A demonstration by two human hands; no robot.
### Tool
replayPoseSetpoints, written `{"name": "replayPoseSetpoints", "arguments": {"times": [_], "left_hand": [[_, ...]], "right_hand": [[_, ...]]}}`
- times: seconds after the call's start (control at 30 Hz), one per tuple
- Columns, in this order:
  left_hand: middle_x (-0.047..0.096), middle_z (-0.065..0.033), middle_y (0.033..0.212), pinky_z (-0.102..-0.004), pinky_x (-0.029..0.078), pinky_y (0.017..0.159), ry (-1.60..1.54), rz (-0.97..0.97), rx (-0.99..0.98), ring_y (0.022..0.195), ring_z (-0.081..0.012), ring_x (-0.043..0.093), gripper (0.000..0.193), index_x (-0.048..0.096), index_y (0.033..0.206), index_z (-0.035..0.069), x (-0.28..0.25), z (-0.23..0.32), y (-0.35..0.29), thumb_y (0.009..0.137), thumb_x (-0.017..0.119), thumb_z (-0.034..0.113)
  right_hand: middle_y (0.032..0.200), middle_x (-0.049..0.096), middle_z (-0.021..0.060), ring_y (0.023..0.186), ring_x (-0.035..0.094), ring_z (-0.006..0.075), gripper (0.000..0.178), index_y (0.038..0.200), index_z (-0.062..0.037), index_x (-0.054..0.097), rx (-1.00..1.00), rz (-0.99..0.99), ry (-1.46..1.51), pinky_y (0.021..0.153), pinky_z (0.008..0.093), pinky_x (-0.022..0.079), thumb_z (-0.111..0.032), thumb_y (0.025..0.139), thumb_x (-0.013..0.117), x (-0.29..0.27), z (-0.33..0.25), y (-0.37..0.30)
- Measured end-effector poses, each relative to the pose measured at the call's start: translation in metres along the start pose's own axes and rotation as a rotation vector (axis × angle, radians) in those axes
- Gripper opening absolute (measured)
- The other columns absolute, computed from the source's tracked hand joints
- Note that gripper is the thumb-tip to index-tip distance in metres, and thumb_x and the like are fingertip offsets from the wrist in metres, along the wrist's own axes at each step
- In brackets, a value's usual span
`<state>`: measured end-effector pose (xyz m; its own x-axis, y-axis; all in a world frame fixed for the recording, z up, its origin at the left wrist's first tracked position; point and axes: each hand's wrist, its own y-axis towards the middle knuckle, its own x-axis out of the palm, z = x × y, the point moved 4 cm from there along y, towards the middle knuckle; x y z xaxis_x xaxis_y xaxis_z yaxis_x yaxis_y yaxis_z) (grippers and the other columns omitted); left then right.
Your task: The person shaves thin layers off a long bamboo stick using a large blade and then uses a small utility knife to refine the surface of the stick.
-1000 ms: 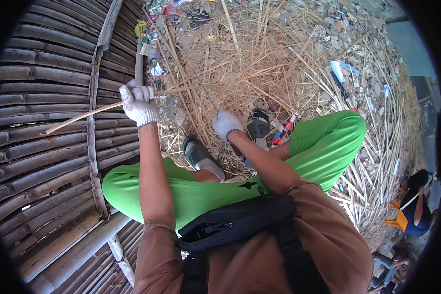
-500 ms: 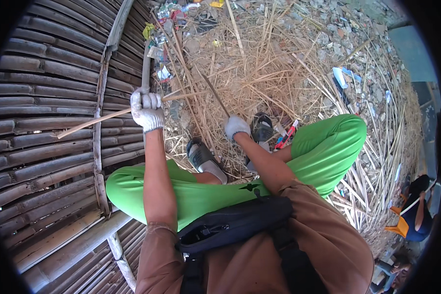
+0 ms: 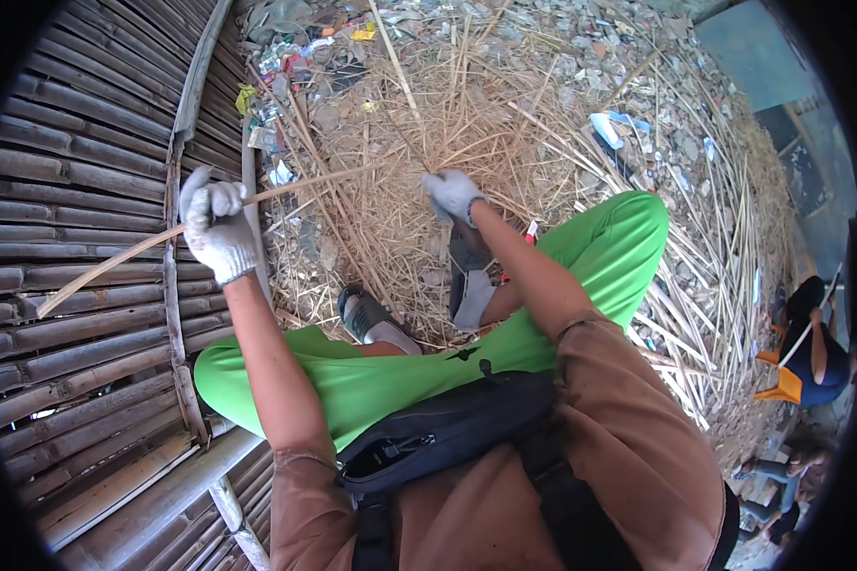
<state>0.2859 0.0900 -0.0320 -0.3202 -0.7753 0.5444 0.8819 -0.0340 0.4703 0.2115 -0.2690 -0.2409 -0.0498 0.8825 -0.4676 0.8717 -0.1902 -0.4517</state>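
Note:
My left hand (image 3: 217, 228), in a white knit glove, is closed around a long, split bamboo strip (image 3: 114, 266). The strip slants from the slatted wall at lower left to above the littered ground at upper right. My right hand (image 3: 455, 195), also gloved, is held in front of my shoe and closed on a thin, dark, long-bladed knife (image 3: 411, 145). The blade points up and left, close to the strip's far end; whether they touch I cannot tell. The handle is hidden in my fist.
A bamboo slat wall (image 3: 76, 190) rises at my left. Shavings (image 3: 486, 143) and rubble cover the ground ahead, with bamboo strips (image 3: 686, 314) piled at right. My green-trousered knees spread to both sides. Another person (image 3: 814, 352) sits near an orange chair (image 3: 781, 385) at far right.
My right hand has gone forward with the knife, toward the strip's far end. My left hand has moved left and slightly up with the strip. The whole view has shifted a little.

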Motion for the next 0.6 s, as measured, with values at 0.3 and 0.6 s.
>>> {"name": "replayPoseSetpoints", "arguments": {"times": [0.3, 0.6], "left_hand": [[0.068, -0.0070, 0.102, -0.0317, 0.053, 0.063, 0.668, 0.238, -0.186, 0.068, -0.0148, 0.060, 0.066, 0.055, 0.148, 0.007, 0.036, 0.046, -0.008, 0.109, 0.047, 0.060], [0.041, -0.0306, 0.162, -0.0585, 0.046, 0.118, -0.199, -0.159, -0.203, 0.142, -0.0507, 0.050, 0.071, 0.063, 0.139, -0.007, 0.066, 0.057, -0.039, 0.071, 0.078, 0.006]], "right_hand": [[0.144, 0.066, 0.0178, 0.133, 0.064, 0.0349, 0.055, 0.135, -0.0059, 0.071, 0.568, 0.289, -0.559, 0.112, 0.0459, 0.050, -0.042, 0.094, 0.062, -0.073, 0.247, -0.016], [0.121, 0.072, 0.0294, 0.118, 0.072, 0.0371, 0.065, 0.127, 0.0054, 0.064, 0.693, 0.760, -0.408, 0.098, 0.0450, 0.059, -0.032, 0.079, 0.086, -0.022, 0.267, -0.005]]}}
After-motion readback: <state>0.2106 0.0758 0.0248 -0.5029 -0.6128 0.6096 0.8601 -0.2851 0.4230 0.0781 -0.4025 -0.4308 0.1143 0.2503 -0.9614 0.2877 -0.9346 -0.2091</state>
